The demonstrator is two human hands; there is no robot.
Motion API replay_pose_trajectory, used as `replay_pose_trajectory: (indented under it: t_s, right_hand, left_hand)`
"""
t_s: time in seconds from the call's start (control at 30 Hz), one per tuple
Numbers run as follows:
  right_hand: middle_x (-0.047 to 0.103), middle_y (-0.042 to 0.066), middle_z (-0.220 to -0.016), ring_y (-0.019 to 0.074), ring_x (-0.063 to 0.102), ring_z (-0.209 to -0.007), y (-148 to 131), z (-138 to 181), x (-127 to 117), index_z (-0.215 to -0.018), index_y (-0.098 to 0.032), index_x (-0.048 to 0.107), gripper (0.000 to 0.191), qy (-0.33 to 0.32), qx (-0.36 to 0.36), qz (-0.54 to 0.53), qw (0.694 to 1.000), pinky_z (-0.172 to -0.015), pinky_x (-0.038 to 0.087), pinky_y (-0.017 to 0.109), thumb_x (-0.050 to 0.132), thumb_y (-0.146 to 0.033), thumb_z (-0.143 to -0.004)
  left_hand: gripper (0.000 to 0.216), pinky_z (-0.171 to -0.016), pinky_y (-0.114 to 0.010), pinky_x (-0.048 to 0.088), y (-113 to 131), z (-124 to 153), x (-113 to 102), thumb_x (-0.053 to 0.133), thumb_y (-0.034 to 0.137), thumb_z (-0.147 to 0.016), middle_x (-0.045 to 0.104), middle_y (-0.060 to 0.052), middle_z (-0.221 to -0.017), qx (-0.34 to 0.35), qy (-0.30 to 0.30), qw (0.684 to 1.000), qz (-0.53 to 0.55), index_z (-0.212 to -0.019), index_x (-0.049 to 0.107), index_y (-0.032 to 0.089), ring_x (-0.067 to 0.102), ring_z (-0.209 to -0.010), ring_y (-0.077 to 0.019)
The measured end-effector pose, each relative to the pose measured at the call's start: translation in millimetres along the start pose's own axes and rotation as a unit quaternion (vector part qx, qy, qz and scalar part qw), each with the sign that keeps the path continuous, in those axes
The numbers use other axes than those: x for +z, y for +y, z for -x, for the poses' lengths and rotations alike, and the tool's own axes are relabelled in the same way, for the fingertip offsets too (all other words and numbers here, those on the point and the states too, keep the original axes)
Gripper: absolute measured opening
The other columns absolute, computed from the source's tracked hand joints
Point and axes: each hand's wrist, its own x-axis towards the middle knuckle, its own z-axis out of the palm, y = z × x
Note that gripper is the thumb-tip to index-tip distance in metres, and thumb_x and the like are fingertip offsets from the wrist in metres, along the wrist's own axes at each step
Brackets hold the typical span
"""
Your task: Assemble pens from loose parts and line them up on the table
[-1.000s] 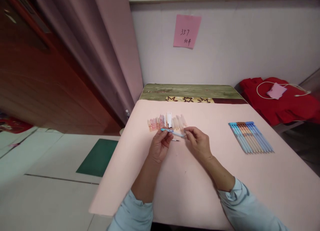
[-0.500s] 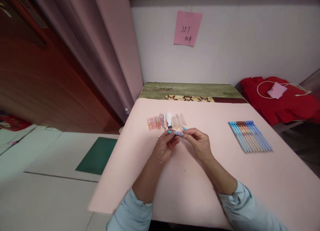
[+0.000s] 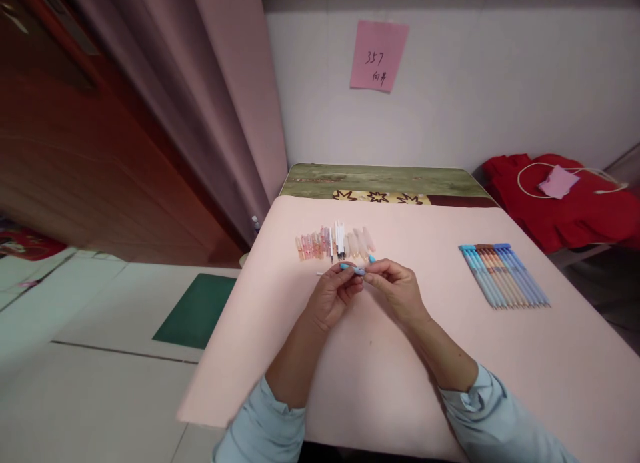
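Observation:
My left hand (image 3: 331, 299) pinches a blue pen piece (image 3: 359, 271) between thumb and fingers over the middle of the table. My right hand (image 3: 400, 291) grips the other end of that piece, fingertips almost touching the left ones. Its exact shape is partly hidden by the fingers. A small bright blue tip (image 3: 371, 257) shows just beyond my right fingertips; whether it is held or lies on the table I cannot tell. Behind the hands lie pink patterned pen barrels (image 3: 313, 245), white pen refills (image 3: 340, 239) with dark ends and pale barrels (image 3: 359, 243).
A row of blue and brown pens (image 3: 507, 277) lies to the right on the pink-covered table (image 3: 370, 396). Past the table's right edge is red cloth (image 3: 535, 216) with a white cable (image 3: 523, 183). A curtain (image 3: 225, 116) hangs at the left.
The blue pen piece has turned slightly between my fingers, and my two hands have drawn a little closer together. The view has shifted slightly.

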Motion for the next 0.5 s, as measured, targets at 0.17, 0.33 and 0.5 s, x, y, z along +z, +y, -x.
replay_pose_trajectory:
  t_s: [0.17, 0.33, 0.5]
  right_hand:
    - [0.069, 0.001, -0.069, 0.0135, 0.062, -0.065, -3.0, 0.5, 2.0, -0.073, -0.020, 0.072, 0.024, -0.002, 0.049, -0.020, 0.999, -0.065, 0.053, 0.028, 0.086, -0.037, -0.061]
    - [0.065, -0.001, -0.066, 0.0101, 0.056, -0.061, -3.5, 0.3, -0.4, -0.077, -0.020, 0.073, 0.020, 0.008, 0.043, -0.017, 0.999, -0.062, 0.048, 0.024, 0.082, -0.035, -0.068]
    - [0.066, -0.002, -0.068, 0.0080, 0.054, -0.058, -0.3, -2.1, -2.7, -0.081, -0.021, 0.072, 0.023, 0.025, 0.087, -0.134, 0.987, -0.059, 0.047, 0.021, 0.083, -0.035, -0.067]
  left_hand:
    - [0.020, -0.060, -0.016, 0.057, -0.1, 0.2, 0.0, 0.078, 0.012, -0.071, 0.071, -0.004, -0.074, -0.007, 0.000, 1.000, -0.001, -0.086, 0.065, 0.009, 0.067, -0.061, -0.0094]
    - [0.018, -0.060, -0.016, 0.058, 0.6, 0.2, 1.4, 0.077, 0.011, -0.073, 0.070, -0.003, -0.072, 0.010, 0.013, 1.000, 0.000, -0.086, 0.065, 0.010, 0.067, -0.060, -0.0089]
    - [0.017, -0.060, -0.016, 0.058, 1.9, -1.0, 0.2, 0.075, 0.010, -0.074, 0.069, -0.003, -0.072, 0.026, 0.025, 0.999, 0.008, -0.087, 0.065, 0.010, 0.066, -0.061, -0.0087]
